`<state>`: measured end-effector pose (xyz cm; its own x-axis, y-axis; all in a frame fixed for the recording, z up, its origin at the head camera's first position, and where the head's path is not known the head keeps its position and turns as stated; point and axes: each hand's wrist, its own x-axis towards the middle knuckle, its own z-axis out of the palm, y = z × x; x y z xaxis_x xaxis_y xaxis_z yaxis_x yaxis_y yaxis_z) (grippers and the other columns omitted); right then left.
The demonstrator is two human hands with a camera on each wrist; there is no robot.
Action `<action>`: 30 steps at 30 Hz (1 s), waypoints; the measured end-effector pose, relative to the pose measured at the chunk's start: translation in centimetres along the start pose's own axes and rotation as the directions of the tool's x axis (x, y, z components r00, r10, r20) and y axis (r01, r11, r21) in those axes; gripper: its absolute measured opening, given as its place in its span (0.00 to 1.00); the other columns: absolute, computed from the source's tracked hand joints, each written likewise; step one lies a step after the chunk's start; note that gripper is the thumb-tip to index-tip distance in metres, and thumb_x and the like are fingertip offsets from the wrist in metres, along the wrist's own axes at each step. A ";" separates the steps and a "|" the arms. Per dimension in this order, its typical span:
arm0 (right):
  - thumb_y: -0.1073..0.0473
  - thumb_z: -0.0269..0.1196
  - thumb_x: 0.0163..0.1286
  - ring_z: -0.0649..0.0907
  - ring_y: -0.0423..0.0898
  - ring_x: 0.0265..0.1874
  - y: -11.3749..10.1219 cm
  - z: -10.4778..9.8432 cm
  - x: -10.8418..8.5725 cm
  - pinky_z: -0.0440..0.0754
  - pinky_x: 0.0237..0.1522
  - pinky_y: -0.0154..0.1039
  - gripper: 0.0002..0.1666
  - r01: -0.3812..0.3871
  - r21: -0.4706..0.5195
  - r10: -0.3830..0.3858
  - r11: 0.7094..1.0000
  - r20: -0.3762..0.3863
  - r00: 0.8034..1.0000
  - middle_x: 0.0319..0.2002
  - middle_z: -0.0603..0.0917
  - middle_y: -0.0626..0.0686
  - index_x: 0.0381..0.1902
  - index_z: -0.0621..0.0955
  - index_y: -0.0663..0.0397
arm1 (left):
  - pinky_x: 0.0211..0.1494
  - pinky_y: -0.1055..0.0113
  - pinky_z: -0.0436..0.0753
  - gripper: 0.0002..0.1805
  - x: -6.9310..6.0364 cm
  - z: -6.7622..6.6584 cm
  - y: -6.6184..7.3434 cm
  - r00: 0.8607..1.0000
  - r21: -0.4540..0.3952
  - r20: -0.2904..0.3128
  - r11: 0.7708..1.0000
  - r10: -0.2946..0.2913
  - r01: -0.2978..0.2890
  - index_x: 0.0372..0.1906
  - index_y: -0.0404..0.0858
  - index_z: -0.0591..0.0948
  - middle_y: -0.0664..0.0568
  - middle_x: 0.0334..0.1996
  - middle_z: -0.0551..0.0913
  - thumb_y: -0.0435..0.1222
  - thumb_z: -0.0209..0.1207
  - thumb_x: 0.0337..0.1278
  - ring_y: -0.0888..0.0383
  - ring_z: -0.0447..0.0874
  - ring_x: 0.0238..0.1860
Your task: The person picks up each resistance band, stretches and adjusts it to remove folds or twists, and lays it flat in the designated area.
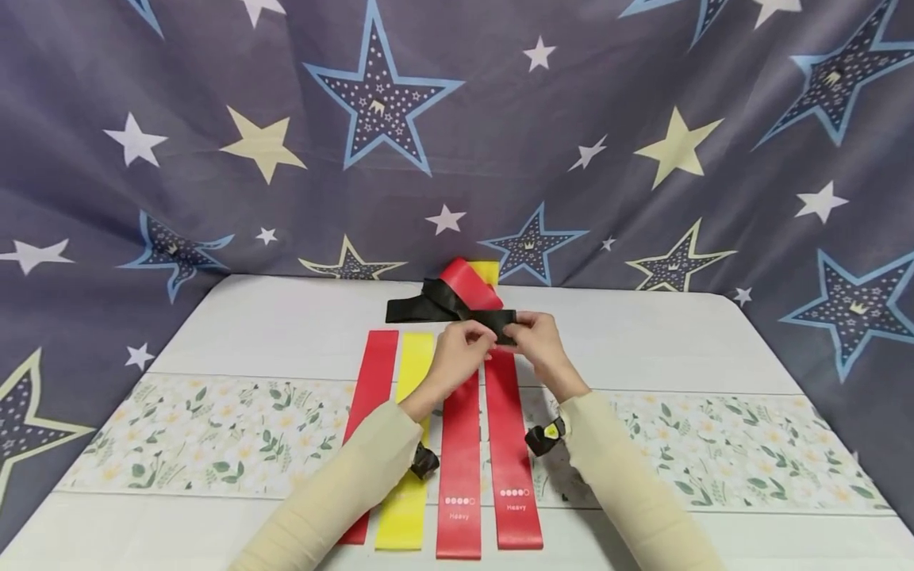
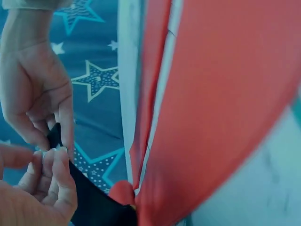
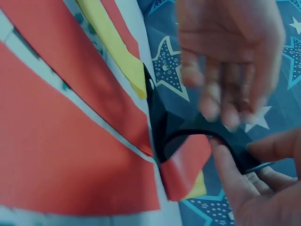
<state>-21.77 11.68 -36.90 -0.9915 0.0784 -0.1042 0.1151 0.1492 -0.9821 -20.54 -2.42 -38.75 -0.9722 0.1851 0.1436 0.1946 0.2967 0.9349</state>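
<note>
A black band (image 1: 493, 319) is stretched flat at the back of the table, and my right hand (image 1: 546, 349) pinches its right end. In the right wrist view, thumb and fingers of the right hand (image 3: 268, 174) hold the black band (image 3: 207, 125), which bends in a loop. My left hand (image 1: 457, 357) is just left of that end, fingers loosely bent. The right wrist view has the left hand (image 3: 230, 52) above the band, fingers hanging relaxed. In the left wrist view the left hand (image 2: 37, 188) is close below the right hand (image 2: 40, 84); whether it touches the band is unclear.
Two red strips marked Heavy (image 1: 460, 460) (image 1: 512, 452), a yellow strip (image 1: 416, 361) and another red strip (image 1: 374, 373) lie lengthwise on the white table (image 1: 286, 325). Behind the hands are a folded red band (image 1: 471, 284) and a yellow end (image 1: 485, 271). A star-patterned curtain (image 1: 457, 190) hangs behind.
</note>
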 end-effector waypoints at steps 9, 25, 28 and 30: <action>0.69 0.53 0.66 0.84 0.44 0.37 -1.9 -1.4 -0.6 0.84 0.41 0.37 0.18 0.044 0.007 -0.044 0.999 -0.023 0.999 0.51 0.80 0.70 0.53 0.75 0.74 | 0.60 0.65 0.77 0.23 2.2 0.8 -1.2 0.878 -0.659 0.279 0.587 -0.389 0.470 0.63 0.29 0.70 0.37 0.60 0.76 0.39 0.44 0.73 0.51 0.81 0.55; 0.72 0.53 0.65 0.84 0.36 0.28 -0.9 -2.7 -3.2 0.84 0.35 0.32 0.08 0.088 0.282 -0.050 0.955 -0.140 0.989 0.29 0.82 0.47 0.40 0.74 0.74 | 0.55 0.64 0.79 0.26 7.4 2.1 -3.7 0.875 -0.932 0.058 0.287 -0.481 0.219 0.65 0.29 0.67 0.44 0.54 0.76 0.29 0.56 0.62 0.52 0.77 0.52; 0.73 0.53 0.64 0.84 0.36 0.27 -0.6 -3.1 -3.7 0.85 0.36 0.32 0.07 0.087 0.282 -0.052 0.955 -0.129 0.990 0.26 0.82 0.45 0.38 0.74 0.74 | 0.52 0.62 0.81 0.26 10.4 2.7 -8.3 0.891 -0.948 0.060 0.255 -0.449 0.192 0.61 0.30 0.72 0.44 0.55 0.79 0.28 0.61 0.56 0.51 0.80 0.50; 0.74 0.53 0.64 0.84 0.36 0.27 -0.3 -3.3 -4.0 0.85 0.36 0.33 0.06 0.093 0.277 -0.059 0.956 -0.130 0.990 0.25 0.83 0.44 0.38 0.74 0.74 | 0.50 0.61 0.82 0.25 11.5 2.7 -10.1 0.906 -0.952 0.073 0.243 -0.417 0.188 0.57 0.30 0.75 0.44 0.52 0.81 0.28 0.64 0.52 0.51 0.82 0.48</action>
<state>-17.61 14.55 -35.64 -0.9801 0.1970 -0.0252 0.0007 -0.1233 -0.9924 -33.36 -0.74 -47.37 -0.9525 0.1121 -0.2832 -0.2598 -0.7844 0.5633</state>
